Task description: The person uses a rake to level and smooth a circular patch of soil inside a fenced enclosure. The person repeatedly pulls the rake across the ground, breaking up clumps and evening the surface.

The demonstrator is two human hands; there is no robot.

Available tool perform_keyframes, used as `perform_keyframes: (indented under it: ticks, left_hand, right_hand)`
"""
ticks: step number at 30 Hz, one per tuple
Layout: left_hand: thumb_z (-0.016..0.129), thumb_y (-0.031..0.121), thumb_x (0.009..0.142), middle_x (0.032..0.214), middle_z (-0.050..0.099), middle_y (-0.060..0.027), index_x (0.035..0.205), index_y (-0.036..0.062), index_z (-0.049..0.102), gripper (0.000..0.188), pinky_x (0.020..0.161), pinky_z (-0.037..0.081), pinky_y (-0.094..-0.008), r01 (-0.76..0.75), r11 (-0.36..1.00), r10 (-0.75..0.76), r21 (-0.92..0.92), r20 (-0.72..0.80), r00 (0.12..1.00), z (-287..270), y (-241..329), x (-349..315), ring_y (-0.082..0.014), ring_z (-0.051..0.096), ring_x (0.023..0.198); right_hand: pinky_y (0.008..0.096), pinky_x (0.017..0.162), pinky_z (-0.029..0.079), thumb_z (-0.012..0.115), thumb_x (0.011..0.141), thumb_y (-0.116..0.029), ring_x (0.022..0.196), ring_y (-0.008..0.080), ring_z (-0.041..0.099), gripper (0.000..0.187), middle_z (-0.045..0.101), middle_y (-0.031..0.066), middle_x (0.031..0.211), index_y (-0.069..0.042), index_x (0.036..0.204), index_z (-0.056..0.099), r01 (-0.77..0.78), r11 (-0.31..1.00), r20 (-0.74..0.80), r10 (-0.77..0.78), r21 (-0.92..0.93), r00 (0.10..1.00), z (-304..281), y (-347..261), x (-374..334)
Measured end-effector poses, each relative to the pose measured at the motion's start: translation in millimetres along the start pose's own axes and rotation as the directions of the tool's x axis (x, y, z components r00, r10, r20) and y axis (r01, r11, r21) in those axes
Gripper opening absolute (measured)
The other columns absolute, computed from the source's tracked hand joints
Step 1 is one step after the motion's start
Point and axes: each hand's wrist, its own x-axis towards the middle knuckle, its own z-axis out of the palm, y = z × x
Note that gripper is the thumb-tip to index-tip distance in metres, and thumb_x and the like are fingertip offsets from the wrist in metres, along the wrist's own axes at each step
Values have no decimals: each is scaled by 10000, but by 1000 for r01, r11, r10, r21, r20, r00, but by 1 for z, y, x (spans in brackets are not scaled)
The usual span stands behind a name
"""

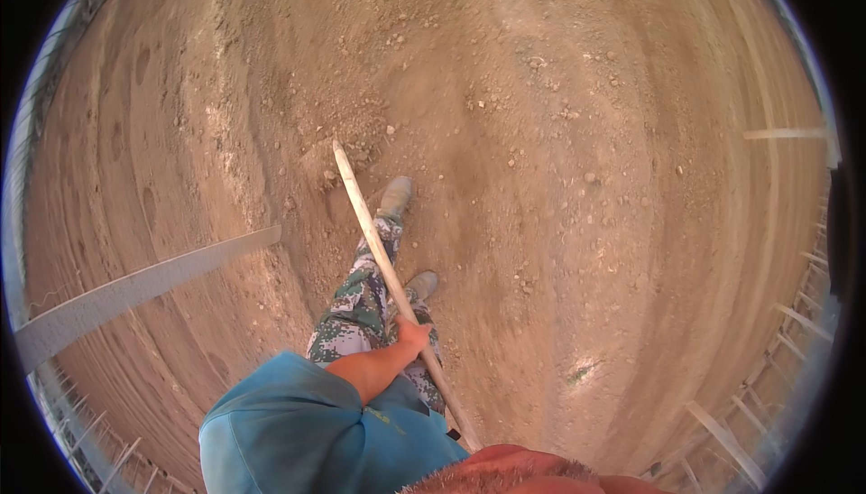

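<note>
My left hand (413, 335) is closed around a long pale wooden handle (370, 223). The handle runs from under my chin at the lower middle up and left to the loose brown soil (541, 133), where its far end (337, 147) rests among small clods. Whatever tool head it carries is hidden in the dirt. My bare left forearm comes out of a blue sleeve (289, 422). My right hand is not visible; the lower end of the handle disappears beneath my head.
My legs in camouflage trousers (356, 304) and grey shoes (395, 196) stand beside the handle. A grey flat strip (135, 291) crosses the left side. White posts and rails (794, 313) line the right and lower edges. Small stones dot the raked earth.
</note>
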Motion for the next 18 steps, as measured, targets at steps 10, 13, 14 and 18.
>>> perform_keyframes:
  ticks: [10,13,14,18]
  left_hand:
    - [862,168,879,1420,644,-353,1457,-78,368,799,1100,586,-483,-7,999,10,36,-91,996,-34,147,111,-462,687,1331]
    - [816,175,930,1358,685,-353,1391,-62,437,643,1058,605,-519,-143,981,175,133,-268,948,-103,375,112,-482,715,1282]
    - [782,171,954,1343,696,-352,1390,-56,442,598,1019,625,-519,-277,947,317,163,-333,888,-147,426,138,-484,733,1249]
    - [769,162,960,1353,701,-342,1512,-17,366,706,978,642,-504,-447,894,415,-17,-343,843,-235,642,153,-436,766,1192]
  right_hand:
    - [517,1018,610,731,925,-430,1151,444,768,544,807,238,1211,-104,1359,696,124,992,-13,-125,-34,992,-105,-114,79]
    - [546,997,598,757,905,-386,1144,460,761,502,799,265,1187,-75,1298,730,274,959,-97,-266,77,959,-167,-262,131]
    - [556,990,598,757,907,-364,1136,472,758,502,799,272,1166,-69,1312,723,366,928,-144,-353,74,925,-210,-329,136]
    - [551,1013,594,804,969,-362,1183,502,743,615,762,328,1251,-26,1453,629,656,719,-274,-599,230,753,-359,-560,123]
